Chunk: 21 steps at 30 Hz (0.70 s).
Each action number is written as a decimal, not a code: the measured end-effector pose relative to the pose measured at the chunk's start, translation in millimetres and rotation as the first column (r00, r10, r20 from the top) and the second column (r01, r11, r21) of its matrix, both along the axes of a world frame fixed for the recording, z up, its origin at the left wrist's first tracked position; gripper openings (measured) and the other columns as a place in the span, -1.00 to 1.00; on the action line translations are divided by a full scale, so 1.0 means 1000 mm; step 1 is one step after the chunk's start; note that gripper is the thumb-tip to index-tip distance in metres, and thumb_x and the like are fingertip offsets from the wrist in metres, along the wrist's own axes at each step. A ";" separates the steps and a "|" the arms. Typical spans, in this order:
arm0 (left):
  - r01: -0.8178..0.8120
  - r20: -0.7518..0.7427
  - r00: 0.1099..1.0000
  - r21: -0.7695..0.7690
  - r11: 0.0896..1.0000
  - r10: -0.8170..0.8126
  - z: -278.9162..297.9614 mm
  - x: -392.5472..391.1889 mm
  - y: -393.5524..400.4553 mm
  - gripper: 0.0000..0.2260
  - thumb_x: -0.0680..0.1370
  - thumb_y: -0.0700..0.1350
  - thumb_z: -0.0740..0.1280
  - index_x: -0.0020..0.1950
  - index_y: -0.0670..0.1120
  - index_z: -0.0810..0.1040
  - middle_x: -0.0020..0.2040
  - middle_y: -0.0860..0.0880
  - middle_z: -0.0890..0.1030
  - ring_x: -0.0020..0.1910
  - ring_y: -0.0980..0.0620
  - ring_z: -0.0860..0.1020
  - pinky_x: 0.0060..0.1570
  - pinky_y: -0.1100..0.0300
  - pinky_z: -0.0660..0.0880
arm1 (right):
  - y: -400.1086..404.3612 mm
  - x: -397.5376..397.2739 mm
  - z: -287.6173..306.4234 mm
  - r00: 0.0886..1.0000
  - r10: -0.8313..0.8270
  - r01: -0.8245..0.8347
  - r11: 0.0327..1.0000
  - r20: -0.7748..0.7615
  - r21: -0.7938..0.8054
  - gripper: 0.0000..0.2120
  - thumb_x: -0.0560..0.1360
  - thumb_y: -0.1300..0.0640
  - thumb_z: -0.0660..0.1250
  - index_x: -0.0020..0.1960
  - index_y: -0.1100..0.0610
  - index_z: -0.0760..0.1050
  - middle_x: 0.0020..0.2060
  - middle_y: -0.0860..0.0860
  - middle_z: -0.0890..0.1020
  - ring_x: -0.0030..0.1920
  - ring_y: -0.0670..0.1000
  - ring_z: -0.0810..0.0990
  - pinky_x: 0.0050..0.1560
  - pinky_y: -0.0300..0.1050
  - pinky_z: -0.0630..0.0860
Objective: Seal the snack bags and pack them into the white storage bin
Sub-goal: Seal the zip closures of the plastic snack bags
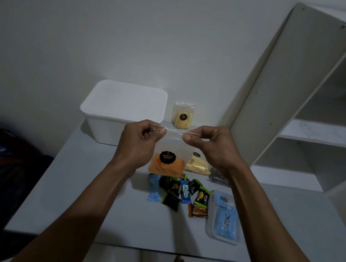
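Left hand (143, 139) and right hand (208, 146): each grip pinching top corner of clear snack bag (169, 153) of orange sticks, held above tabletop (87, 196). White storage bin (122, 111) behind left, open.

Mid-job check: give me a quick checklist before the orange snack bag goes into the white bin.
1. Left hand pinches the bag's top strip: ok.
2. Right hand pinches the same strip: ok.
3. Orange snack bag sealed along the whole top: cannot tell.
4. White storage bin open, no lid on it: ok.
5. Bin has room inside: cannot tell, the interior shows poorly.
6. Other snacks packed: not ok, the standing yellow bag and small wrapped snacks remain on the table.
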<state>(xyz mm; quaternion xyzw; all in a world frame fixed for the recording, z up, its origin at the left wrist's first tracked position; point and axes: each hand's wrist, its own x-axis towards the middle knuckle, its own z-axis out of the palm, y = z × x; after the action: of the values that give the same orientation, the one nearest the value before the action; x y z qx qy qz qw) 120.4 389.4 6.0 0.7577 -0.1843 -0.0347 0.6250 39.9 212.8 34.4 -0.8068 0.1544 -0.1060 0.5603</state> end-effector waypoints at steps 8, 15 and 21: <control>0.011 -0.007 1.000 -0.025 1.000 -0.012 0.004 0.004 0.000 -0.92 0.52 -0.12 0.43 -0.17 0.02 0.65 -0.15 -0.12 0.68 -0.19 0.08 0.52 -0.12 0.18 0.50 | -0.006 0.002 0.005 0.999 -0.028 0.029 0.999 0.020 -0.028 -0.89 0.39 0.10 0.54 -0.18 0.14 0.68 -0.18 -0.05 0.73 -0.16 -0.26 0.64 -0.15 -0.33 0.45; 0.013 -0.041 0.999 -0.082 0.997 -0.017 0.003 0.010 0.003 -0.95 0.53 -0.17 0.42 -0.10 -0.07 0.68 -0.17 0.00 0.69 -0.15 0.17 0.61 -0.04 0.29 0.54 | -0.015 0.003 0.009 1.000 0.011 -0.014 0.992 -0.022 -0.124 -0.81 0.39 0.02 0.54 -0.16 0.15 0.66 -0.13 0.09 0.72 -0.03 0.12 0.68 -0.02 0.13 0.64; 0.018 0.041 0.999 -0.018 1.000 -0.018 0.003 0.004 -0.008 -0.95 0.52 -0.14 0.42 -0.11 -0.03 0.69 -0.18 0.05 0.69 -0.10 0.04 0.63 -0.01 0.12 0.56 | 0.008 0.018 0.021 0.986 0.167 -0.158 0.860 -0.025 -0.486 -0.86 0.51 -0.01 0.43 -0.05 0.07 0.65 -0.06 -0.05 0.70 0.00 -0.09 0.63 -0.05 -0.16 0.49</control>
<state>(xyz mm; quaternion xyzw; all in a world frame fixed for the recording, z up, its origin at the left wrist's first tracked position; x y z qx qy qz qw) 124.5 381.9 9.3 0.7510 -0.2041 -0.0234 0.6276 58.2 221.3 55.3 -0.9307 0.0492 -0.1010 0.3480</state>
